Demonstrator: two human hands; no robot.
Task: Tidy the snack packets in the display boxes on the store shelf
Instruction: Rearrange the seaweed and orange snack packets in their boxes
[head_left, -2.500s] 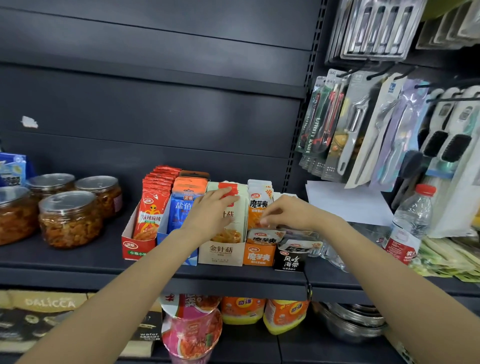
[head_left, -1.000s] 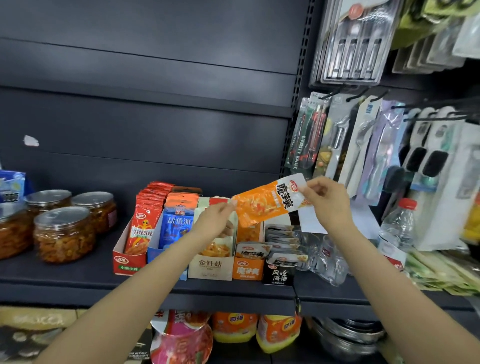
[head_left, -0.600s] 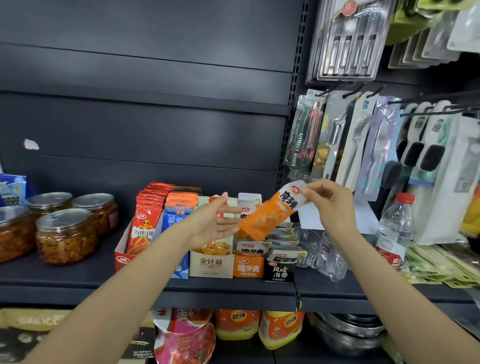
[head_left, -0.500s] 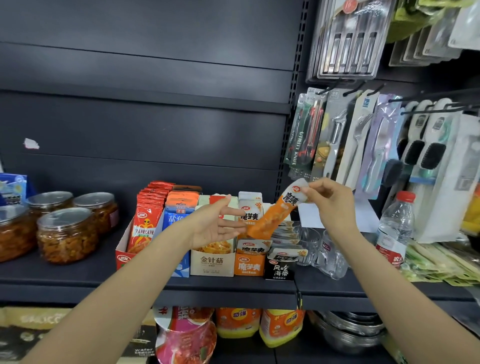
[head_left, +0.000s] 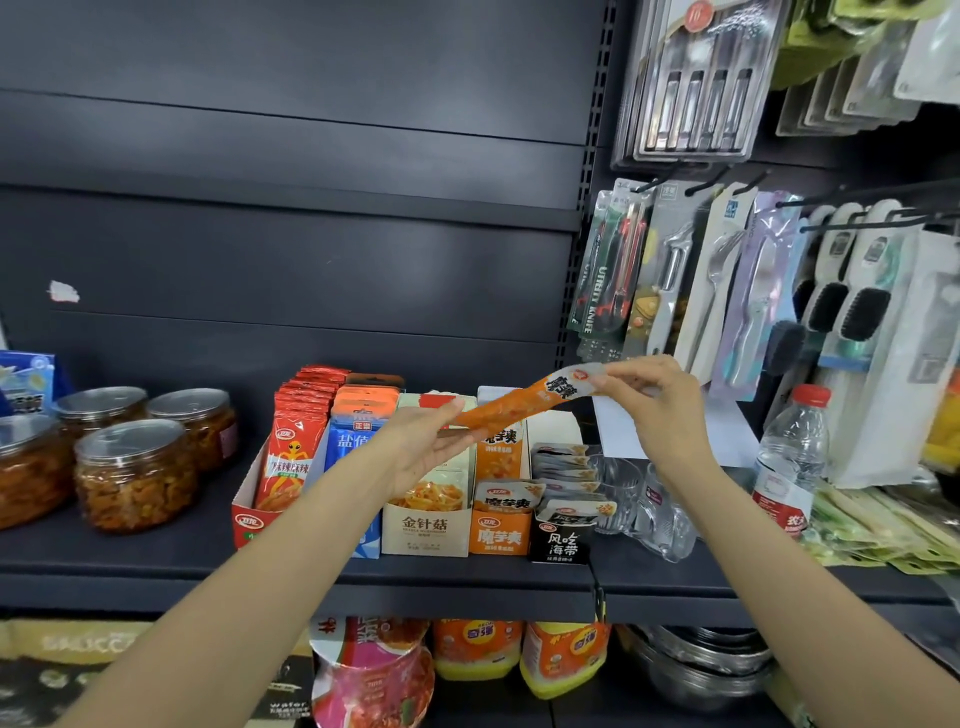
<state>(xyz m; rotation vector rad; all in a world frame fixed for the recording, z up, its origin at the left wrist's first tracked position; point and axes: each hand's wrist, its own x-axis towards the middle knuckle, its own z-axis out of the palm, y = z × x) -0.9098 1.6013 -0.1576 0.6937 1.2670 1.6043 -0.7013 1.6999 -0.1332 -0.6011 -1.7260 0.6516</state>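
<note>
An orange snack packet (head_left: 524, 402) hangs in the air above the display boxes, tilted almost flat. My right hand (head_left: 657, 402) pinches its white top end, and my left hand (head_left: 421, 441) pinches its lower orange end. Below stand a row of display boxes on the shelf: a red box (head_left: 249, 522), a blue box (head_left: 366, 540), a beige box (head_left: 423, 527), an orange box (head_left: 498, 532) and a black box (head_left: 558, 540), all holding upright or leaning packets.
Plastic jars (head_left: 132, 475) of snacks stand at the left of the dark shelf (head_left: 130, 566). A water bottle (head_left: 792, 462) and clear glasses (head_left: 652, 509) sit to the right. Kitchen tools (head_left: 675, 280) hang on hooks above right. Bottles and bowls fill the shelf below.
My right hand lifted the orange packet out of the boxes. The packet swung down and then flatter, and my left hand went from open fingers to pinching its lower end.
</note>
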